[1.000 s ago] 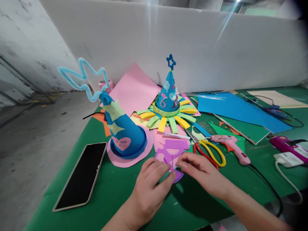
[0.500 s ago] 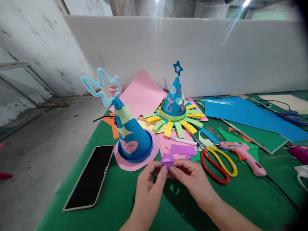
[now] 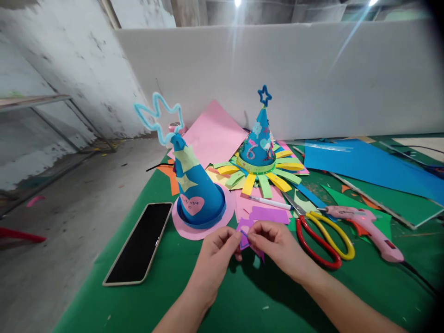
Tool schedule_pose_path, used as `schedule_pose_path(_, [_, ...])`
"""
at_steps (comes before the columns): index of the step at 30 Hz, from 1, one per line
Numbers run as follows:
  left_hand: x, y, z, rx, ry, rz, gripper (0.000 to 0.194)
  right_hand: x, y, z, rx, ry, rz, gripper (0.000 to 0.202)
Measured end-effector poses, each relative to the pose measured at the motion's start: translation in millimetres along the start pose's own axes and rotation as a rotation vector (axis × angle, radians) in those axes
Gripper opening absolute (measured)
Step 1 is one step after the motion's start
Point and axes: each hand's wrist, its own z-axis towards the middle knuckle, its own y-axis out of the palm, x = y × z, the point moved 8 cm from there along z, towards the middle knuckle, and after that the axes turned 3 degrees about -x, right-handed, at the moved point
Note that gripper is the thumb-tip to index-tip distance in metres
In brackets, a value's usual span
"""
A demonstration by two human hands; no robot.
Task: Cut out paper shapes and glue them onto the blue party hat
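A small purple piece of paper [image 3: 244, 241] with a dark blue line on it is pinched at its left side by my left hand [image 3: 218, 253]. At the paper's upper right edge, my right hand [image 3: 274, 245] is closed with thumb and fingertips on it. My fingers hide part of the piece. Just behind my hands a purple strip [image 3: 270, 214] and a white pen [image 3: 270, 202] lie on pink paper. Left of them stands a blue cone hat [image 3: 204, 194] with a pink brim, a pink heart and a light-blue star on its tip.
A phone [image 3: 140, 245] lies at left. To the right are red-and-yellow scissors [image 3: 321, 240] and a pink glue gun [image 3: 371, 224] with a black cord. Behind stand another blue cone hat [image 3: 257, 148] and pink card [image 3: 213, 132]; blue card [image 3: 367, 159] lies far right.
The purple piece has been turned and tilted between my fingers, and its tip now points down right. My view has shifted slightly, so the table things sit further right.
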Motion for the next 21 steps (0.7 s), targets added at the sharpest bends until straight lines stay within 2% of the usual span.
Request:
schedule_pose_path(3, [-6.7, 0.4, -1.2, 0.022, -0.010, -0.123, 0.023, 6.2, -4.6, -1.4, 0.062, -0.017, -0.008, 0.017])
schedule_pose_path(6, [-7.7, 1.8, -2.1, 0.042, -0.001, -0.127, 0.017, 9.4, -7.7, -2.6, 0.099, -0.027, -0.024, 0.016])
schedule_pose_path(11, [-3.3, -1.2, -1.3, 0.102, 0.039, -0.072, 0.016, 9.2, -4.7, -0.4, 0.079, -0.051, -0.026, 0.015])
schedule_pose_path(17, [-5.8, -3.0, 2.3, 0.079, 0.032, -0.085, 0.016, 8.6, -3.8, -1.2, 0.057, -0.036, -0.013, 0.019])
schedule_pose_path(21, [-5.2, -6.0, 3.1, 0.089, 0.050, -0.006, 0.017, 6.0, -3.9, -3.8, 0.076, -0.039, -0.051, 0.017])
